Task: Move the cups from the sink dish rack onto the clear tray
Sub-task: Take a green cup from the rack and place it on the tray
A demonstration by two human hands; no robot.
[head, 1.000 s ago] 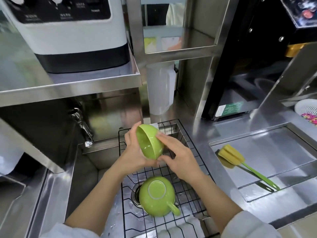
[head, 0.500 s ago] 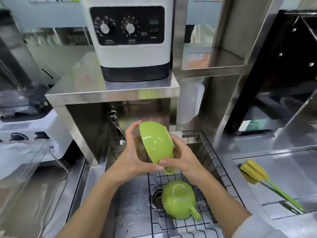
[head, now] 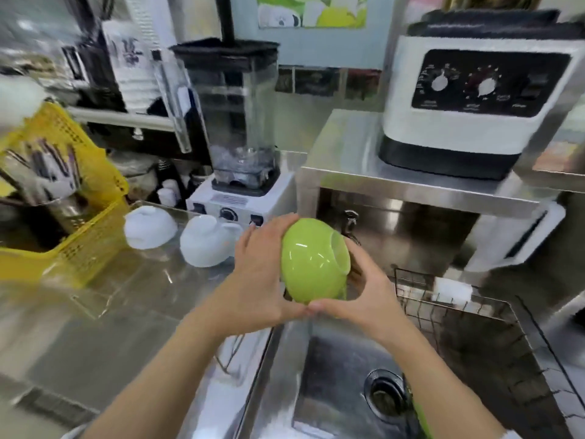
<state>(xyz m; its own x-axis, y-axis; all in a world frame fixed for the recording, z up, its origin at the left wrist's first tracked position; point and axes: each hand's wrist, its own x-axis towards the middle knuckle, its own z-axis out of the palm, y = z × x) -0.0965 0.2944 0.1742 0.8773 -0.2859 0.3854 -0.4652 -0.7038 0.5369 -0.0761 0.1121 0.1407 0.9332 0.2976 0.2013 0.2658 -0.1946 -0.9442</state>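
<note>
Both hands hold a green cup (head: 311, 261) tipped on its side, its mouth turned right, above the sink's left rim. My left hand (head: 259, 274) wraps its left side; my right hand (head: 364, 289) cups the right side and handle. The clear tray (head: 104, 289) lies on the steel counter to the left, with two white cups (head: 148, 228) (head: 207, 240) upside down at its far end. The wire dish rack (head: 468, 327) sits in the sink on the right. A sliver of a second green cup (head: 422, 419) shows beside my right forearm.
A yellow basket (head: 79, 217) with utensils stands at the far left. A blender (head: 234, 137) sits behind the tray. A white appliance (head: 474, 99) rests on a steel shelf over the tap (head: 349, 221). The sink drain (head: 384, 396) is below my hands.
The view has swung left, bringing the tray and white cups into sight. Both hands have carried the green cup up and left, off the rack to the sink's left rim.
</note>
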